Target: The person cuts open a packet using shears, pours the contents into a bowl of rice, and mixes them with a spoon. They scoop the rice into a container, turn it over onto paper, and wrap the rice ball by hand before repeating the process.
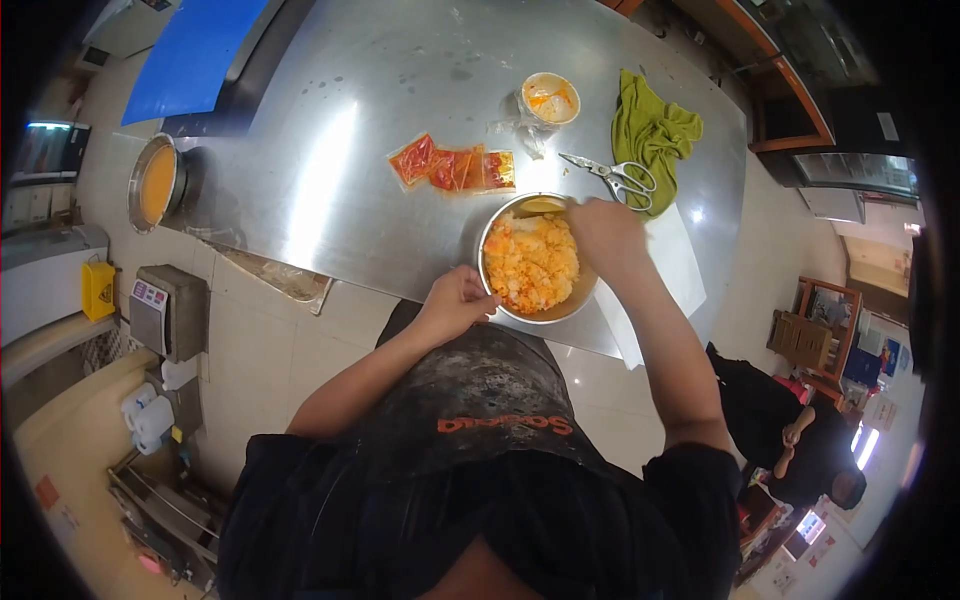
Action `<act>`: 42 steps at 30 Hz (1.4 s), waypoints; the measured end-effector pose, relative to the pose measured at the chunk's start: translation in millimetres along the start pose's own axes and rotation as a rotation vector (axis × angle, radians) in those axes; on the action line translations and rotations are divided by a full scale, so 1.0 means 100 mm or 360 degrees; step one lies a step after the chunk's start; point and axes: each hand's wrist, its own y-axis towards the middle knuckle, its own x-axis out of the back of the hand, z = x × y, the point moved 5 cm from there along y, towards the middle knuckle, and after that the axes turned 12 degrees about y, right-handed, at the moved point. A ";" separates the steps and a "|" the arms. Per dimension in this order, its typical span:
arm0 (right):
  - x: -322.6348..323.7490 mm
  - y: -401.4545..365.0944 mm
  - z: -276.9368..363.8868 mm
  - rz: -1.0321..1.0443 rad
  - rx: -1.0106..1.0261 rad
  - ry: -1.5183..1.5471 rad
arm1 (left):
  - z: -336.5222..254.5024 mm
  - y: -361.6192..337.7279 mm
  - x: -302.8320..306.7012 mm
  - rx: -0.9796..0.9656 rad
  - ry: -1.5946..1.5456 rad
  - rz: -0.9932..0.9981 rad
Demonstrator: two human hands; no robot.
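Observation:
A round metal bowl stands at the near edge of the steel table, filled with a crumbly orange-yellow mixture that looks like seasoned rice or mash. The fingers of my left hand are closed on the bowl's near-left rim. My right hand is a closed fist over the far-right rim. A pale yellow, flat-edged piece shows inside the bowl beside that fist; whether it is a tool in my grip is hidden. Beyond the bowl lie red sauce packets and kitchen scissors.
A white tub with orange residue stands farther back on the steel table. A green cloth and a white sheet lie at right. A pot of orange liquid is at far left. Another person stands at right.

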 end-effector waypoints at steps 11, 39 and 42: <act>-0.09 -0.27 0.43 0.0361 0.0563 -0.0092 | -0.08 0.25 0.27 -0.0081 -0.0415 -0.0294; -0.07 -0.17 0.04 -0.0033 -0.0286 0.0172 | -0.24 0.37 0.36 -0.0519 0.0433 -0.0524; -0.70 0.01 0.09 0.0041 -0.0089 0.0067 | -0.21 0.40 0.36 -0.0544 0.0446 -0.0490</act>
